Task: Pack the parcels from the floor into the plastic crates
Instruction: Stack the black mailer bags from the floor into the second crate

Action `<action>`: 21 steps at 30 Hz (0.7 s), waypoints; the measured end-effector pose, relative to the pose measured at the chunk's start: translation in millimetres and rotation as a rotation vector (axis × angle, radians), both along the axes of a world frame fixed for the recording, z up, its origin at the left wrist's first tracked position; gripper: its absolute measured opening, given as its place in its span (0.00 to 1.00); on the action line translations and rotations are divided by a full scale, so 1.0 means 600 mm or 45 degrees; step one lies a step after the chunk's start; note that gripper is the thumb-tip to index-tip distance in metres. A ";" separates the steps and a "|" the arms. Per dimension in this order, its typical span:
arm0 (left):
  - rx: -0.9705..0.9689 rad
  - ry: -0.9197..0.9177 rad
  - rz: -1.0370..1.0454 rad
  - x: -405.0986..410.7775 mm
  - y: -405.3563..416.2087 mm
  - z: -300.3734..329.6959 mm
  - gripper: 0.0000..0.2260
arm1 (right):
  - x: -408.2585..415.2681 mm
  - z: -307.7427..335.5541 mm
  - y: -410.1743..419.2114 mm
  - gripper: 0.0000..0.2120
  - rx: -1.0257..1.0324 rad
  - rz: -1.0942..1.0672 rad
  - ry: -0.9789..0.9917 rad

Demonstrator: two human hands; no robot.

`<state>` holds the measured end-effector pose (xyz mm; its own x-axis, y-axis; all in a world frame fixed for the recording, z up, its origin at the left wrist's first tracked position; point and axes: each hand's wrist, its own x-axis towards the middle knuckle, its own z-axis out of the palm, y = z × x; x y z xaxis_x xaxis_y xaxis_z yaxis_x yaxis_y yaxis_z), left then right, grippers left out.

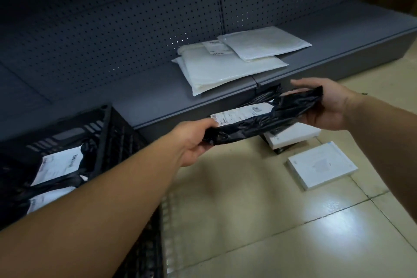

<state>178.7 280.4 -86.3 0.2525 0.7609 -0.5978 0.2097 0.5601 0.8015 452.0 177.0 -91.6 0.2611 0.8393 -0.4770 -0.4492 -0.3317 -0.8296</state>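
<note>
A: Head view: we grip the black parcel (261, 119) at each end, left hand (194, 142), right hand (325, 108), long axis spanning between them

B: Crate (108, 124) sits low left, nearer our left hand

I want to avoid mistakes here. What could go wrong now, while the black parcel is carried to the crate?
The black parcel is limp and held only at its ends by the left hand and right hand; it may sag and slip from either grip. The black crate already holds parcels, so it might lie crooked on top.
</note>
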 end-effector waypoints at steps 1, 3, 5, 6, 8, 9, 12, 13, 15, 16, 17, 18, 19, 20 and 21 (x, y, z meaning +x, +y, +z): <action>0.003 -0.012 -0.011 -0.013 0.007 0.005 0.10 | -0.007 0.007 0.003 0.13 0.010 0.035 -0.007; -0.017 -0.057 -0.051 -0.035 0.016 0.017 0.12 | -0.020 0.016 0.013 0.16 0.004 0.094 -0.055; -0.023 -0.100 -0.094 -0.056 0.022 0.033 0.11 | -0.034 0.027 0.023 0.19 -0.015 0.147 -0.140; -0.016 -0.116 -0.105 -0.067 0.025 0.042 0.11 | -0.043 0.033 0.029 0.21 -0.029 0.179 -0.174; 0.014 -0.137 -0.109 -0.090 0.032 0.057 0.13 | -0.064 0.045 0.040 0.21 -0.047 0.267 -0.242; 0.032 -0.138 -0.117 -0.103 0.035 0.066 0.14 | -0.076 0.051 0.047 0.19 -0.048 0.289 -0.273; 0.085 -0.176 -0.122 -0.142 0.044 0.093 0.13 | -0.107 0.068 0.072 0.15 -0.022 0.263 -0.374; 0.103 -0.197 -0.121 -0.157 0.047 0.103 0.13 | -0.117 0.072 0.081 0.15 -0.008 0.254 -0.415; 0.137 -0.231 -0.109 -0.186 0.055 0.121 0.12 | -0.141 0.081 0.097 0.14 0.020 0.250 -0.496; 0.158 -0.234 -0.104 -0.200 0.059 0.129 0.12 | -0.155 0.085 0.105 0.14 0.030 0.256 -0.564; 0.179 -0.231 -0.099 -0.215 0.063 0.136 0.12 | -0.170 0.089 0.112 0.14 0.040 0.268 -0.652; 0.201 -0.229 -0.089 -0.229 0.066 0.142 0.12 | -0.186 0.094 0.120 0.13 0.051 0.276 -0.740; 0.220 -0.236 -0.075 -0.242 0.067 0.148 0.11 | -0.204 0.099 0.127 0.13 0.065 0.272 -0.810; 0.245 -0.239 -0.056 -0.256 0.069 0.154 0.11 | -0.222 0.104 0.135 0.12 0.081 0.256 -0.864; 0.272 -0.238 -0.041 -0.270 0.071 0.159 0.11 | -0.242 0.108 0.143 0.10 0.099 0.240 -0.921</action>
